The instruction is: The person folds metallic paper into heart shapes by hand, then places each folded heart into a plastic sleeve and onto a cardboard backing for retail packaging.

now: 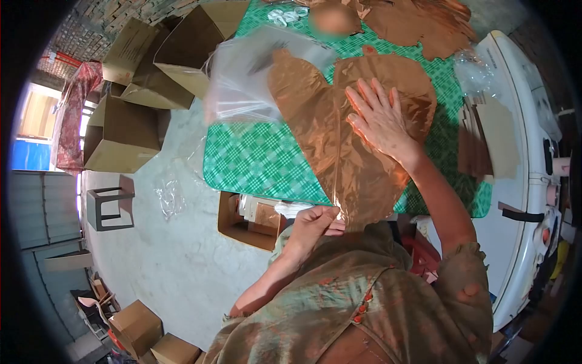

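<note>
Copper foil (339, 145) lies on the bench (254, 158); right hand (381, 124) rests flat, fingers spread; left hand (315, 224) grips its near edge, fingers closed.

My right hand (383, 124) hides the foil (364, 176) beneath | my left hand (312, 229) covers its pinched bit | brown pile (406, 27), green table's (248, 151) far edge: cut off | round patch (334, 21) there: blurred | carton (242, 238), near edge: partly hidden by tabletop
</note>
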Demonstrator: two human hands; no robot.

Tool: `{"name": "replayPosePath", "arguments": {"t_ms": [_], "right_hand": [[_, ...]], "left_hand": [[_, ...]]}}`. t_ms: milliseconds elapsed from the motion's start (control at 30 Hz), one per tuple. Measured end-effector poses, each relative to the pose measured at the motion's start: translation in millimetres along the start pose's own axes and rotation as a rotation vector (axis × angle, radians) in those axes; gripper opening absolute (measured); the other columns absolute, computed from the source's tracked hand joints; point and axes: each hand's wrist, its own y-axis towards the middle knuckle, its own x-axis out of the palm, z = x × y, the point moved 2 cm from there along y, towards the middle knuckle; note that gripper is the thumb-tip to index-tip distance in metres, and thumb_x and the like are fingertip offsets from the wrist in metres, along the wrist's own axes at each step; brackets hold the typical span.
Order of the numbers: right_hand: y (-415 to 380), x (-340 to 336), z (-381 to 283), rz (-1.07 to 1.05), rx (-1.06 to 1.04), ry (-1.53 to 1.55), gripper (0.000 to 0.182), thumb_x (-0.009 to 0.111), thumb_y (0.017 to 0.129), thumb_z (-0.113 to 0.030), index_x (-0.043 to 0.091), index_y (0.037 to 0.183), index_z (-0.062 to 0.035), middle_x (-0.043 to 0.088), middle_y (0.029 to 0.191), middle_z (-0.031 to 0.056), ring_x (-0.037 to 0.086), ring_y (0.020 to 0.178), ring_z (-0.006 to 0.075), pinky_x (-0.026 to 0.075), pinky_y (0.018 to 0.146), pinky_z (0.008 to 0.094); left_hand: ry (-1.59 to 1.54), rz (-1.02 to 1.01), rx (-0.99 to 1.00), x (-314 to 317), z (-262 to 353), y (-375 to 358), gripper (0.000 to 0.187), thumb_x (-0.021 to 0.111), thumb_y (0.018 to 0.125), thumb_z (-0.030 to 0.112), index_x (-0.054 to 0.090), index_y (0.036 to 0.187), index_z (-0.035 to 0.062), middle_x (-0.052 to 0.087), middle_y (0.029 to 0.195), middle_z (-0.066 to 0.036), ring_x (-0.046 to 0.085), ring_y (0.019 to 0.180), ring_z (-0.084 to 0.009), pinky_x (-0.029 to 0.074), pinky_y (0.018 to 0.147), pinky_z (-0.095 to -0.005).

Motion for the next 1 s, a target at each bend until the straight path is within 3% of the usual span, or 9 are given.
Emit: {"name": "replayPosePath", "arguments": {"t_ms": [267,367,500,633,700,800,900,1000], "right_hand": [[5,0,-2,0.032,0.003,-0.012,0.064,0.044,0.111,-0.053,0.035,0.167,-0.0234,0.025,0.175,0.0115,0.013,0.163,0.0355,0.007,0.128,0.0686],[5,0,-2,0.043,0.004,-0.007,0.064,0.044,0.111,-0.053,0.035,0.167,-0.0235,0.025,0.175,0.0113,0.013,0.163,0.0355,0.007,0.128,0.0691],[4,-1,-4,0.026,0.019,0.0,0.064,0.045,0.11,-0.052,0.035,0.167,-0.0236,0.025,0.175,0.0106,0.013,0.163,0.0349,0.006,0.128,0.0693],[5,-1,-4,0.006,0.03,0.003,0.064,0.046,0.11,-0.051,0.035,0.167,-0.0235,0.024,0.176,0.0096,0.013,0.163,0.0339,0.005,0.128,0.0692],[6,1,-3,0.016,0.032,0.009,0.064,0.047,0.11,-0.051,0.036,0.166,-0.0234,0.024,0.176,0.0093,0.013,0.163,0.0337,0.005,0.128,0.0693],[6,3,-4,0.035,0.035,0.019,0.064,0.047,0.11,-0.051,0.036,0.166,-0.0232,0.025,0.175,0.0093,0.014,0.163,0.0338,0.006,0.127,0.0697],[5,2,-4,0.037,0.043,0.034,0.064,0.048,0.109,-0.05,0.037,0.166,-0.0229,0.027,0.175,0.0098,0.014,0.163,0.034,0.006,0.127,0.0702],[5,-1,-5,0.022,0.05,0.053,0.064,0.048,0.109,-0.049,0.036,0.166,-0.0226,0.027,0.174,0.0102,0.013,0.163,0.0342,0.005,0.127,0.0704]], "left_hand": [[0.005,0.003,0.03,-3,4,3,0.029,0.068,0.108,0.026,0.071,0.114,-0.0027,0.077,0.095,-0.012,0.077,0.086,-0.0221,0.064,0.081,-0.0351],[0.13,0.002,0.086,-3,10,-5,0.028,0.066,0.109,0.025,0.071,0.115,-0.0025,0.077,0.093,-0.009,0.074,0.082,-0.0177,0.062,0.077,-0.0314],[0.562,0.261,0.436,-21,44,-25,0.024,0.068,0.106,0.018,0.073,0.118,-0.0019,0.076,0.093,-0.004,0.068,0.083,-0.0085,0.056,0.075,-0.0272],[0.767,0.479,0.755,-39,111,2,0.025,0.072,0.101,0.018,0.073,0.117,-0.0016,0.079,0.095,-0.013,0.073,0.082,-0.0168,0.057,0.076,-0.0315],[0.903,0.555,0.848,-37,150,24,0.031,0.074,0.099,0.026,0.075,0.114,-0.0015,0.079,0.095,-0.019,0.077,0.083,-0.0258,0.058,0.078,-0.0361],[1.183,0.603,0.716,-31,175,47,0.035,0.074,0.098,0.034,0.078,0.109,0.0005,0.079,0.091,-0.016,0.077,0.083,-0.0263,0.058,0.077,-0.0382],[1.381,0.665,0.703,-22,177,57,0.041,0.074,0.095,0.042,0.08,0.104,0.0026,0.079,0.088,-0.018,0.077,0.085,-0.0348,0.058,0.079,-0.0436],[1.381,0.697,0.646,-11,173,64,0.04,0.076,0.093,0.041,0.079,0.101,0.0021,0.078,0.087,-0.019,0.076,0.084,-0.0371,0.058,0.08,-0.0456]]}}
